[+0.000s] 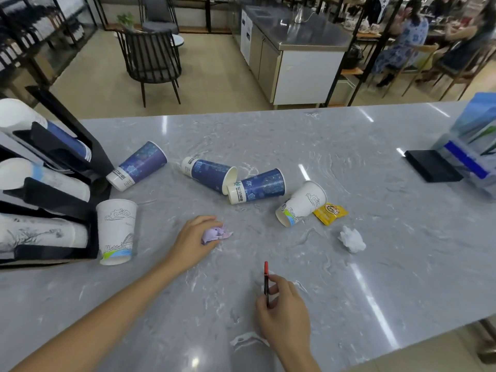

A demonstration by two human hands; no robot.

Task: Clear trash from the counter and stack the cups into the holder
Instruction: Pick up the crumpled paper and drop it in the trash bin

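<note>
My left hand (193,238) closed on a crumpled purple paper (214,234) on the table (349,291) | my right hand (284,315) pinched a red pen (266,280) | three blue cups (139,169) and one white cup (302,203) lay tipped mid-table | another white cup (116,234) stood upside down beside the holder (53,200) at left | white wad (352,239), yellow packet (330,213) right.

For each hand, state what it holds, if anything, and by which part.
Left hand closes over a crumpled purple paper, one end sticking out. Right hand has its grip on the lower half of a red-capped pen.
</note>
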